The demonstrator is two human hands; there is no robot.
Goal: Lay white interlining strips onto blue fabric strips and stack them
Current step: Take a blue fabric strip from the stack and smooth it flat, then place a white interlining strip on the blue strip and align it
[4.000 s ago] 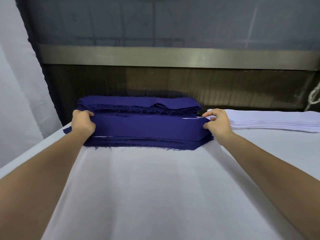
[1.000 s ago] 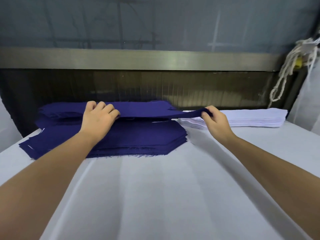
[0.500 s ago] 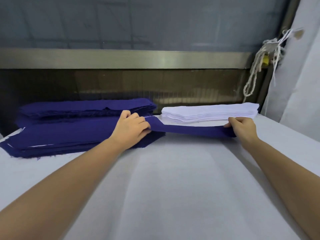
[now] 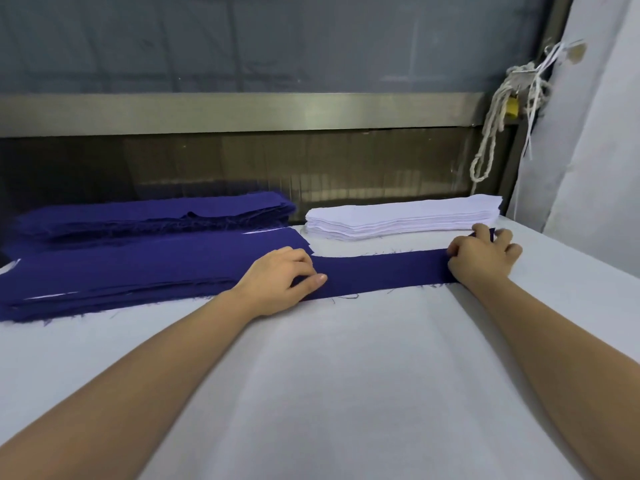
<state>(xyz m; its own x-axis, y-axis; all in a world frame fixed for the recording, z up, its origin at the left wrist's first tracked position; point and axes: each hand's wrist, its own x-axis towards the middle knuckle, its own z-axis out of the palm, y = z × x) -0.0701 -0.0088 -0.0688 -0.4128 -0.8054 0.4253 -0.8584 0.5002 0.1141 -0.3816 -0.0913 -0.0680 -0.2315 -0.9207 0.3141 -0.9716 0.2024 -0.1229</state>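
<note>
Running left-right — blue strip (image 4: 381,271), ends held

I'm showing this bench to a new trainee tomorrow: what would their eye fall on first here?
The single blue strip draws the eye first, lying flat across the white table with its ends held by the left hand and the right hand. To its left sit the deep blue stacks, and just behind it the white interlining stack.

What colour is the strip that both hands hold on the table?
The strip is dark blue; head view.
</note>
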